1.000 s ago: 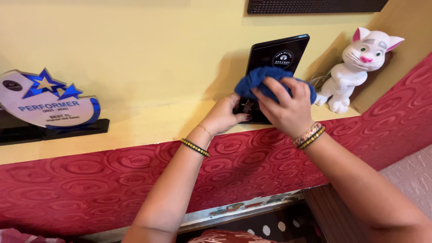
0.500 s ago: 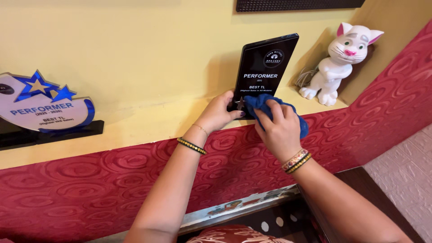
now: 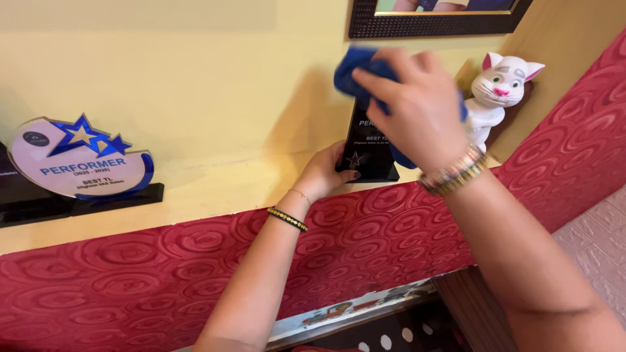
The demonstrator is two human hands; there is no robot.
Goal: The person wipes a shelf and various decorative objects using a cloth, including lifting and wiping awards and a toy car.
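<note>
A black upright plaque [image 3: 370, 153] stands on a yellow shelf [image 3: 215, 192] against the yellow wall. My left hand [image 3: 326, 173] grips its lower left edge. My right hand [image 3: 407, 101] is raised in front of the plaque's top, closed on a blue cloth [image 3: 355, 65], and hides most of the plaque. Both wrists wear bangles.
A white cat figurine [image 3: 497, 91] stands just right of the plaque in the shelf corner. An oval trophy with blue stars [image 3: 81, 163] sits on a black base at the far left. A dark picture frame [image 3: 437, 16] hangs above. Red embossed panelling [image 3: 195, 261] runs below the shelf.
My right hand carried the blue cloth from the plaque's bottom up to its top. My left hand kept its hold on the lower left edge.
</note>
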